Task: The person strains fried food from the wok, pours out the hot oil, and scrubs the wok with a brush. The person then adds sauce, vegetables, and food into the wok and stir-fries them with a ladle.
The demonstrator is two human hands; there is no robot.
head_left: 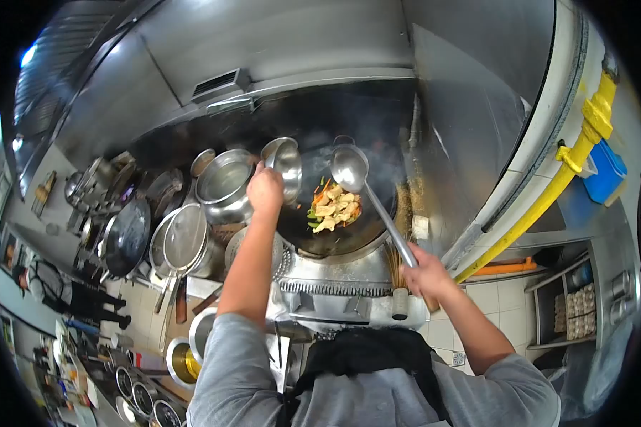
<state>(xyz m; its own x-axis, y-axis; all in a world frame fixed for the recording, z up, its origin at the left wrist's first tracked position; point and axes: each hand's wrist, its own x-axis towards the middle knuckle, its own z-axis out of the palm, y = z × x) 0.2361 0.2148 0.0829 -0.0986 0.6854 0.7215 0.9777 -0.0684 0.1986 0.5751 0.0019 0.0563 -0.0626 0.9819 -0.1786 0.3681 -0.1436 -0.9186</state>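
My left hand [266, 189] is closed on the rim of a small metal bowl [289, 171], which is tilted on its side at the wok's left edge. In my right hand [429, 273] is the long handle of a ladle [349, 168], its round bowl over the far part of the wok. Pale cooked pieces with orange and green vegetable strips, a stir-fry [335, 208], lie in the dark wok [363, 240] just below the ladle. Faint steam hangs behind it.
Left of the wok stand a metal pot [225, 179], a mesh strainer [185, 238] and a dark wok [127, 238]. A bamboo brush [399, 288] is by the stove's front right. A yellow pipe [527, 217] runs along the right; another person [57, 285] stands far left.
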